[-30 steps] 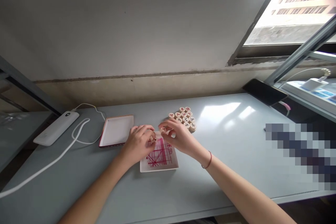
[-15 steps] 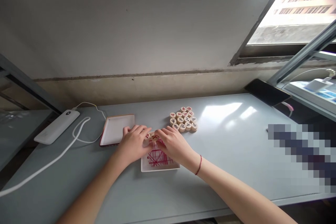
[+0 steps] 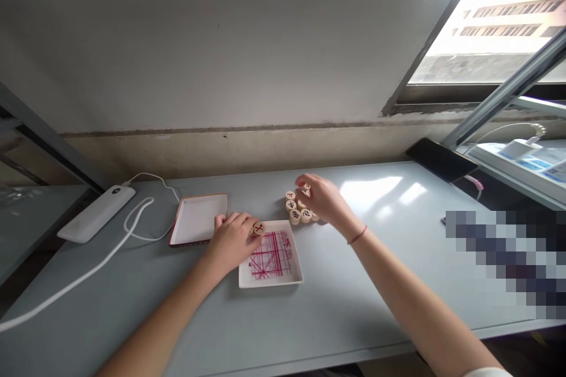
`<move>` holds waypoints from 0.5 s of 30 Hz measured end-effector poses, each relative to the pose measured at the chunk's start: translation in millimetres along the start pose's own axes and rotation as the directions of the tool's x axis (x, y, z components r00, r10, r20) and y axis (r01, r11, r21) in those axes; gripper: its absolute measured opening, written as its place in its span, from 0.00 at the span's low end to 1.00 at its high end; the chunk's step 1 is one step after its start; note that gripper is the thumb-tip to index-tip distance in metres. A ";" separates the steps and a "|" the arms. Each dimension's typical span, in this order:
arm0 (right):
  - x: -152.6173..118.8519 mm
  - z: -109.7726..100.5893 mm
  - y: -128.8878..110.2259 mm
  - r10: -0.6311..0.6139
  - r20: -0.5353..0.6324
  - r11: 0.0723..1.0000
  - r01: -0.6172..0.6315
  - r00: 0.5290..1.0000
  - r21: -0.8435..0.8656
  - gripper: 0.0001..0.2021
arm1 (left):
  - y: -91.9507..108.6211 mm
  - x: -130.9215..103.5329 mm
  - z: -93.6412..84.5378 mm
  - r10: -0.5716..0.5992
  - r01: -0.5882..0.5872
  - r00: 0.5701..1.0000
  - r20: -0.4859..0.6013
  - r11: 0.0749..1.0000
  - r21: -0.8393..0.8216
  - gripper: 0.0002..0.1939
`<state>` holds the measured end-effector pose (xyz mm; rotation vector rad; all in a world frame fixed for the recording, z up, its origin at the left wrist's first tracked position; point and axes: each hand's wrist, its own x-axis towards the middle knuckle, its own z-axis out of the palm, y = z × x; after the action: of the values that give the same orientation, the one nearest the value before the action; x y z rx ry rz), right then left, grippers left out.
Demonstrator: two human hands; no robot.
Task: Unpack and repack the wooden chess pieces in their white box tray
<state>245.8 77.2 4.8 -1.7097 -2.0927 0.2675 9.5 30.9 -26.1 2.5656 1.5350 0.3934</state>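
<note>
My left hand (image 3: 234, 238) is at the upper left corner of a shallow white box (image 3: 292, 283) with magenta lines on its floor. Its fingers and thumb close around round wooden Chinese chess pieces (image 3: 259, 228) there; one shows a red mark, another is mostly covered. Right of the box, my right hand (image 3: 326, 199) reaches over a block of stacked Chinese chess pieces (image 3: 295, 216). Its fingers and thumb are apart and bent downward over the pieces. The hand hides the right side of the block, and its fingertips are partly out of sight.
A white box lid (image 3: 198, 221) lies inside up to the left. Beyond it are a white power bank (image 3: 97, 214) and a white cable (image 3: 88, 274). A dark phone (image 3: 446, 159) leans at the back right. A blurred patch (image 3: 508, 265) covers the right edge of the grey table (image 3: 375, 283).
My right hand has left the box's upper edge and moved right, over the stacked Chinese chess pieces. My left hand stays at the box corner with pieces under its fingers.
</note>
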 end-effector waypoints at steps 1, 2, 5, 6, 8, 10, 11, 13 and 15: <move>10.5 -3.8 8.8 0.061 0.011 0.996 -0.060 0.998 -0.062 0.11 | 0.4 -0.3 -0.1 0.000 0.000 1.000 -0.004 1.000 -0.001 0.09; 20.4 -6.5 16.0 0.108 0.041 0.987 -0.103 0.993 -0.121 0.12 | 0.8 -0.8 -0.2 0.002 -0.002 1.000 -0.010 1.000 -0.001 0.09; 43.6 -8.2 26.7 0.183 0.145 0.951 -0.138 0.972 -0.276 0.16 | 1.6 -2.7 -0.9 -0.001 0.001 1.000 -0.010 1.000 0.014 0.09; 48.8 -7.1 27.1 0.198 0.182 0.941 -0.135 0.963 -0.309 0.16 | 1.8 -3.4 -1.2 -0.005 0.005 1.000 -0.004 1.000 0.018 0.10; 56.1 -3.9 25.6 0.218 0.242 0.930 -0.126 0.946 -0.344 0.16 | 2.1 -4.6 -1.9 -0.018 0.018 1.000 -0.005 1.000 0.022 0.13; 61.0 -0.5 23.9 0.222 0.281 0.930 -0.116 0.934 -0.349 0.16 | 2.0 -5.4 -2.6 -0.027 0.028 0.999 -0.018 0.999 0.025 0.17; 63.0 0.9 23.5 0.221 0.297 0.930 -0.109 0.929 -0.350 0.16 | 2.0 -5.6 -3.0 -0.029 0.030 0.999 -0.024 0.999 0.027 0.19; 66.6 2.9 24.1 0.215 0.321 0.933 -0.096 0.922 -0.348 0.17 | 1.7 -5.8 -3.9 -0.030 0.031 0.999 -0.026 0.999 0.031 0.21; 69.9 4.4 25.9 0.209 0.335 0.935 -0.088 0.919 -0.343 0.18 | 1.6 -5.9 -4.9 -0.032 0.032 0.999 -0.021 0.999 0.033 0.22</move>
<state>256.1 151.1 4.3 -2.1617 -2.3759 0.3279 6.8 24.8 -22.0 2.5657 1.6007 0.3951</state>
